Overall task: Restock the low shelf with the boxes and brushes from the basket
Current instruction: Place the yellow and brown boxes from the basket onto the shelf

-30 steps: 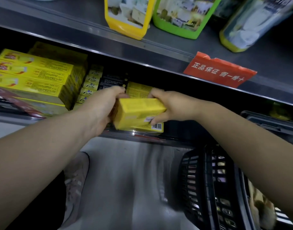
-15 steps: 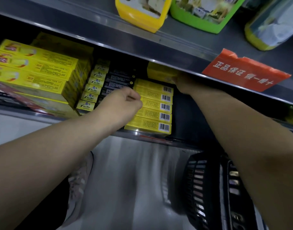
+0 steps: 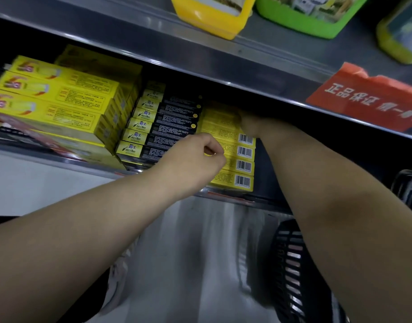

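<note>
A stack of flat yellow boxes with barcodes stands on the low shelf. My right hand reaches deep under the upper shelf and holds the end of the top yellow box on that stack; its fingers are lost in shadow. In front of the stack's left side is my left hand, fingers curled with nothing in them. The black basket sits on the floor at lower right, its contents hidden by my right arm.
Black-and-yellow boxes fill the slot left of the stack, and long yellow boxes lie further left. The upper shelf overhangs closely and carries yellow and green containers and a red tag.
One second ago both hands held a yellow box at the shelf front. My right hand has since carried it in onto the top of the stack, and my left hand let go.
</note>
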{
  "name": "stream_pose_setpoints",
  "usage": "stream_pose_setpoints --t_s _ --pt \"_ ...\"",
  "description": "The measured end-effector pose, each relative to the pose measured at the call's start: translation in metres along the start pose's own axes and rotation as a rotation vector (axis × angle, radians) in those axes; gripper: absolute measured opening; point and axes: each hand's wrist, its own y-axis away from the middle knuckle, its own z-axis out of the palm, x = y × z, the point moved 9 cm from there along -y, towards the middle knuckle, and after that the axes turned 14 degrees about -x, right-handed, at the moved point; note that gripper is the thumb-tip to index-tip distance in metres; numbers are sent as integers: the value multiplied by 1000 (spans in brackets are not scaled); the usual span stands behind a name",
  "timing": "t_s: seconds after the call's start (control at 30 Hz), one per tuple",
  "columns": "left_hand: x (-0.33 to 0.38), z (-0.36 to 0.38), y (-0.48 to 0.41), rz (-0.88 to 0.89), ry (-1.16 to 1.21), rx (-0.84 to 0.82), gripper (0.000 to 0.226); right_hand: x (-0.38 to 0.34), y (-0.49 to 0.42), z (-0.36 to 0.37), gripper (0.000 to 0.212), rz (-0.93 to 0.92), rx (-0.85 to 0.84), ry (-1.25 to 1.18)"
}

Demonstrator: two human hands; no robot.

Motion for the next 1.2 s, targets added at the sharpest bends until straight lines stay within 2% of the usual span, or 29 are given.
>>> stream_pose_setpoints --t_s 0.17,0.27,0.47,0.57,0.67,0.77,0.87,0.93,1.03,1.1,1.2 --pt "18 17 4 34 4 -36 17 -11 39 -4 55 11 -86 155" --pt "43 40 8 101 -44 -77 17 -21 87 -11 53 -93 -115 247" --pt "115 114 35 429 -329 -185 20 15 246 -31 39 -287 128 -50" --pt "138 154 57 610 -488 -247 22 63 315 -19 33 -252 252 -205" --pt "159 196 80 775 -616 -296 21 113 360 14 31 -189 290 -383" --pt "177 244 97 847 -710 -382 14 176 382 66 25 -47 242 -534" --pt "169 246 88 824 -797 -363 11 210 357 126 22 96 32 -435" --pt "165 235 83 823 -829 -355 10 214 336 158 27 146 -148 -313" --pt "172 242 76 837 -880 -414 16 228 310 191 39 201 -310 -179" --pt "175 245 68 821 -906 -437 20 233 288 204 45 218 -345 -90" --pt "172 254 54 812 -968 -503 25 235 250 213 63 207 -310 -56"
